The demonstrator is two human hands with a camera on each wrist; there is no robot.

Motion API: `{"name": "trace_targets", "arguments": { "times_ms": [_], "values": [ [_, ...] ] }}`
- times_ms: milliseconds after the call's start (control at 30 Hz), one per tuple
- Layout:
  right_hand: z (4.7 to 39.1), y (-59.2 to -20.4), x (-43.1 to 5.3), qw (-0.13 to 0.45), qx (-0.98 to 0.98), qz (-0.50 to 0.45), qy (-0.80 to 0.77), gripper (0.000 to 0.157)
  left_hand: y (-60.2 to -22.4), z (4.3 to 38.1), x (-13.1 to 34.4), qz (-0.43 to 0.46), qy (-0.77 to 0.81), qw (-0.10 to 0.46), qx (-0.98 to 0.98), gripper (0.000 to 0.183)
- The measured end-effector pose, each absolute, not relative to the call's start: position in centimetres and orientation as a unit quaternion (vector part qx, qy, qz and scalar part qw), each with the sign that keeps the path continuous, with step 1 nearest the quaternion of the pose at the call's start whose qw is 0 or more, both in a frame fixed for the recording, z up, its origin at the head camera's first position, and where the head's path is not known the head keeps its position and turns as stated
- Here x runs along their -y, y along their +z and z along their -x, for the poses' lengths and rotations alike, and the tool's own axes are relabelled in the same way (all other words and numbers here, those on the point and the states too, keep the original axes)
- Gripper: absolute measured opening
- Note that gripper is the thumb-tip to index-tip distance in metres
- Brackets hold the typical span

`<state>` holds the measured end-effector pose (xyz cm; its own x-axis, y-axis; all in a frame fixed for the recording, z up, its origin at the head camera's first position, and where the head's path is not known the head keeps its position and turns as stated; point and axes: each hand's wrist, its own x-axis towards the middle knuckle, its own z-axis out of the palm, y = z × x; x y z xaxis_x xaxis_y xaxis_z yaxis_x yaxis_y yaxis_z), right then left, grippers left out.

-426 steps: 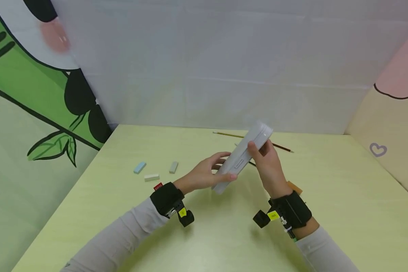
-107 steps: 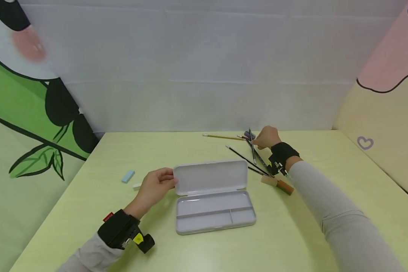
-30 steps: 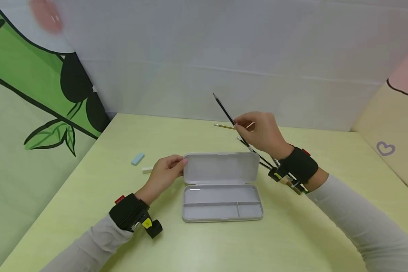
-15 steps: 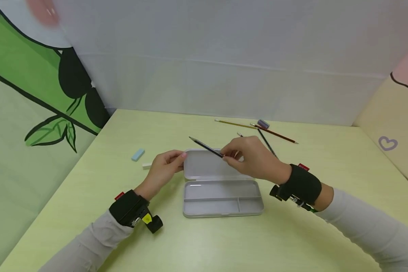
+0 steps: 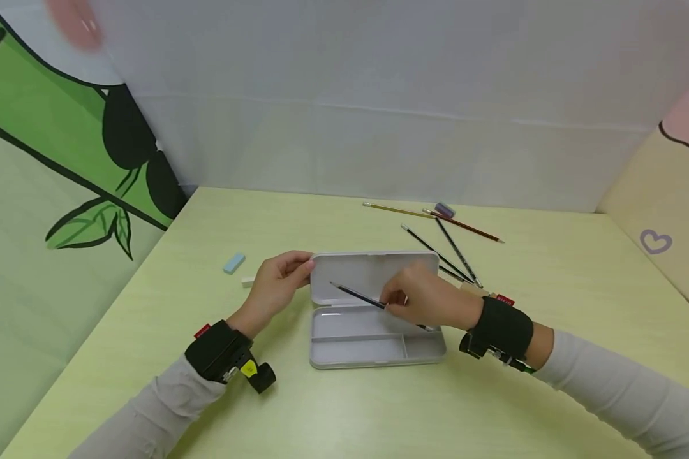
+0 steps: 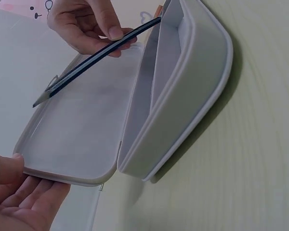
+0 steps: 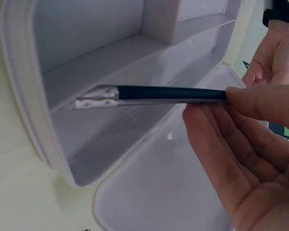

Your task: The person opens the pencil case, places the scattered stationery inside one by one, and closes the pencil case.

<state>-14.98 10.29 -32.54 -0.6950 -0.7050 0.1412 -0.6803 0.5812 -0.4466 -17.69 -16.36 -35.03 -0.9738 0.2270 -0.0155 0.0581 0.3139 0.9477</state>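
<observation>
An open pale grey pencil case (image 5: pixel 356 352) lies on the table, its divided tray toward me and its lid (image 5: pixel 341 271) raised behind. My left hand (image 5: pixel 275 284) pinches the lid's left edge, thumb inside and fingers behind, as the left wrist view shows. Over the tray, my right hand (image 5: pixel 427 296) pinches a dark pencil (image 5: pixel 353 294) between thumb and fingers. Its sharpened tip points up and left. In the right wrist view the pencil's white-capped end (image 7: pixel 96 98) is low over the long rear compartment; whether it touches the case I cannot tell.
Behind and right of the case lie a gold pencil (image 5: pixel 399 210), a red pencil (image 5: pixel 471 227), several dark pencils (image 5: pixel 456 250) and a purple block (image 5: pixel 444 209). A beige block (image 5: pixel 474 289) is partly hidden by my right wrist. Blue (image 5: pixel 233 263) and white (image 5: pixel 248 282) blocks lie left.
The case, shut and held in both hands at first, now lies open. My right hand took a dark pencil from the pile and lowered it over the tray. My left hand stays on the lid.
</observation>
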Motion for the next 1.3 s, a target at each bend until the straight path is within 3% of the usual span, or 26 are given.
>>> {"name": "trace_targets", "arguments": {
  "times_ms": [767, 1300],
  "values": [
    [14.1, -34.6, -10.1, 0.101, -0.872, 0.424, -0.224, 0.011, -35.4, 17.9, 16.2, -0.085, 0.584, 0.069, -0.804, 0.03],
    [14.4, -33.6, -10.6, 0.107, -0.88, 0.398, -0.236, 0.006, -35.2, 17.6, 16.2, -0.073, 0.582, 0.072, -0.806, 0.031]
  ]
}}
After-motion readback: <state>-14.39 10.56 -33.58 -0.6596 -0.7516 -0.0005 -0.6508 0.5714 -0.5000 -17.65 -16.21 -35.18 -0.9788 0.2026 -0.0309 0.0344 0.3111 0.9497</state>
